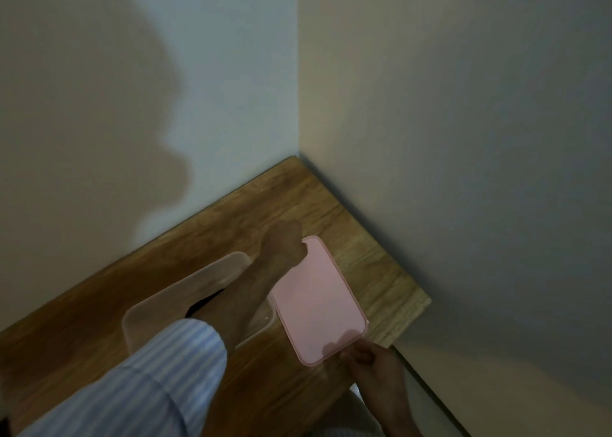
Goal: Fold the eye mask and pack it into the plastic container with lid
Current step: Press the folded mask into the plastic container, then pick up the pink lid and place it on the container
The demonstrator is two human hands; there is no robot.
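the pink lid is gripped at both ends, far end by the left hand, near end by the right hand, beside the clear container; a dark shape inside, likely the eye mask.

Matt pink plastic lid, smooth; frosted translucent plastic container; grained wood surface (slight sheen); striped cloth sleeve, soft-looking.

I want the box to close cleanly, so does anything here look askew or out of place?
The pink lid is not on the clear container: it sits to the container's right, overlapping its right edge, held at its far corner by the left hand and at its near corner by the right hand. Something dark lies inside the container. Nothing looks spilled or damaged.
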